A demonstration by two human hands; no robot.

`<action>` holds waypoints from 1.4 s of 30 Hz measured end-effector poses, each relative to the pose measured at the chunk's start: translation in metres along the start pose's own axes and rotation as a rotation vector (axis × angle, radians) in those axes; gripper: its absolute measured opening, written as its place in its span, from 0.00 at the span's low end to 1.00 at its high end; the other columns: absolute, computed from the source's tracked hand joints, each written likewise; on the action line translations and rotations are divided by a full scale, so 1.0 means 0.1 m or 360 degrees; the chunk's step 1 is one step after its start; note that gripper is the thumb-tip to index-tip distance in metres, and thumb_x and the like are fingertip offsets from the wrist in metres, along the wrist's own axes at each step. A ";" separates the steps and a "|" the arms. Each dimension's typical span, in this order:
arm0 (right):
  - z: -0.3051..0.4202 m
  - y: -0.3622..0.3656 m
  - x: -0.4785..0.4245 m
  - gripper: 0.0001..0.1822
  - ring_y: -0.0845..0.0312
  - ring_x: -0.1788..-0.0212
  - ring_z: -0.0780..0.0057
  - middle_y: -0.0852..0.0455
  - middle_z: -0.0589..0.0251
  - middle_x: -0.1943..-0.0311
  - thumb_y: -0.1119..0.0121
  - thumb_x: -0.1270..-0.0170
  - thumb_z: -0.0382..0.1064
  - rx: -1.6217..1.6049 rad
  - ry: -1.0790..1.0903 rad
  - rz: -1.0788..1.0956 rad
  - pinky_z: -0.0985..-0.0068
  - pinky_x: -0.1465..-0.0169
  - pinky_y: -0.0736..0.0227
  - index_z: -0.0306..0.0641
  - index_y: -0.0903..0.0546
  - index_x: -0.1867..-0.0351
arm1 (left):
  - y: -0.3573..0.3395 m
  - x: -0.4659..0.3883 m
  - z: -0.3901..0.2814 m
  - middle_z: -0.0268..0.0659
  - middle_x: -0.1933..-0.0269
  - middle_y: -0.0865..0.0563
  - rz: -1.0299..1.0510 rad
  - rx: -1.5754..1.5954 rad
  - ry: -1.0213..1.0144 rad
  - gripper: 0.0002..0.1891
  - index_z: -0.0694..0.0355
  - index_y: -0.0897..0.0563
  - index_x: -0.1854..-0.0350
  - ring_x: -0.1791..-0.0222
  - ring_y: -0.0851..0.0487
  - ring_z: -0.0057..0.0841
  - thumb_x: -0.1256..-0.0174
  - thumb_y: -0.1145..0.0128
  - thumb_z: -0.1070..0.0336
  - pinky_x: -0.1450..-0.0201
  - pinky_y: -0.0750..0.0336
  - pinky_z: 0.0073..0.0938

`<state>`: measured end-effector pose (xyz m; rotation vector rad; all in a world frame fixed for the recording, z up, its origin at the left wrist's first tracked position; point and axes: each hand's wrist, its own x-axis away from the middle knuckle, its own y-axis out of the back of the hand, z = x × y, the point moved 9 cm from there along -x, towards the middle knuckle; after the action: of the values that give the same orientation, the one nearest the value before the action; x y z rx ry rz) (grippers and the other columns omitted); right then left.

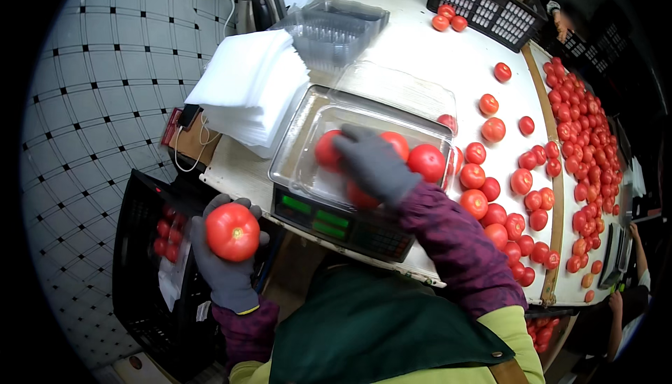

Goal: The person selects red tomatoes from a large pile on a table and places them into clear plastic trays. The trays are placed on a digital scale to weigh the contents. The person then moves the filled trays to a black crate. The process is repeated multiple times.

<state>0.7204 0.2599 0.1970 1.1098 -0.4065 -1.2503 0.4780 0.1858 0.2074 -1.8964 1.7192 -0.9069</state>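
My left hand (226, 273), in a grey glove, holds a large red tomato (232, 231) palm up, in front of the table's near left edge. Gloved in grey too, my right hand (375, 161) is over a clear plastic tray (310, 184) on a digital scale (341, 226) with green displays. Its fingers touch a tomato (328, 150) at the tray's left side; blur and the hand hide how firmly. Other tomatoes (426, 163) lie in the tray beside and below the hand. A clear lid (399, 82) stands raised at the tray's far side.
White foam sheets (252, 79) are stacked left of the scale, with clear plastic trays (336, 27) behind. Loose tomatoes (493, 129) spread over the table's right side. A black crate (485, 6) sits at the far edge; another crate (142, 300) holds packed tomatoes at lower left. Other people stand at right.
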 end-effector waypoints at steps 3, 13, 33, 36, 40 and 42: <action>-0.10 0.60 0.30 0.17 0.19 0.54 0.63 0.19 0.54 0.51 0.39 0.41 0.33 -0.0647 -0.0304 -0.0291 0.67 0.51 0.24 0.37 0.22 0.50 | 0.02 -0.12 -0.03 0.50 0.49 0.21 -0.0021 -0.0180 0.0023 0.27 0.63 0.29 0.42 0.48 0.20 0.45 0.29 0.54 0.43 0.62 0.15 0.47; -0.27 0.67 1.49 0.41 0.21 0.49 0.51 0.25 0.45 0.44 0.38 0.40 0.54 -0.2976 -0.0974 -0.0868 0.63 0.59 0.17 0.33 0.40 0.33 | -2.02 -0.20 0.05 0.48 0.47 0.17 0.1365 -0.1274 -0.0248 0.17 0.72 0.23 0.44 0.46 0.19 0.31 0.34 0.53 0.73 0.44 0.22 0.31; -0.92 1.04 3.57 0.29 0.27 0.44 0.58 0.31 0.54 0.42 0.42 0.36 0.45 -0.1855 -0.1632 -0.1647 0.63 0.55 0.20 0.43 0.34 0.35 | -2.07 -0.42 0.96 0.39 0.55 0.16 0.1532 -0.1871 -0.0155 0.15 0.65 0.20 0.48 0.56 0.19 0.24 0.36 0.42 0.68 0.52 0.24 0.25; -0.97 1.17 3.59 0.29 0.27 0.44 0.60 0.31 0.52 0.41 0.43 0.38 0.40 -0.1460 -0.1710 -0.1499 0.64 0.52 0.20 0.42 0.34 0.35 | -2.16 -0.20 1.27 0.42 0.55 0.17 0.1799 -0.2224 -0.0329 0.17 0.63 0.21 0.47 0.55 0.18 0.33 0.38 0.40 0.66 0.51 0.25 0.29; -1.15 1.34 3.50 0.28 0.27 0.45 0.68 0.26 0.55 0.45 0.38 0.41 0.40 -0.0972 -0.1696 -0.1285 0.73 0.49 0.23 0.38 0.29 0.39 | -2.08 0.08 1.78 0.45 0.56 0.18 0.2055 -0.2935 -0.0600 0.23 0.60 0.23 0.45 0.57 0.20 0.45 0.44 0.37 0.61 0.54 0.25 0.41; -1.23 1.38 3.40 0.28 0.28 0.44 0.69 0.25 0.56 0.45 0.36 0.42 0.41 -0.1040 -0.1751 -0.1195 0.73 0.46 0.25 0.39 0.28 0.39 | -2.11 0.16 1.95 0.45 0.57 0.18 0.2092 -0.3110 -0.0873 0.26 0.59 0.24 0.45 0.59 0.20 0.43 0.48 0.35 0.57 0.55 0.27 0.42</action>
<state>1.0022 -0.0017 0.1518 -0.1253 -0.3305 -2.4042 0.7654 0.1783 0.2208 -0.5408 2.6618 2.0949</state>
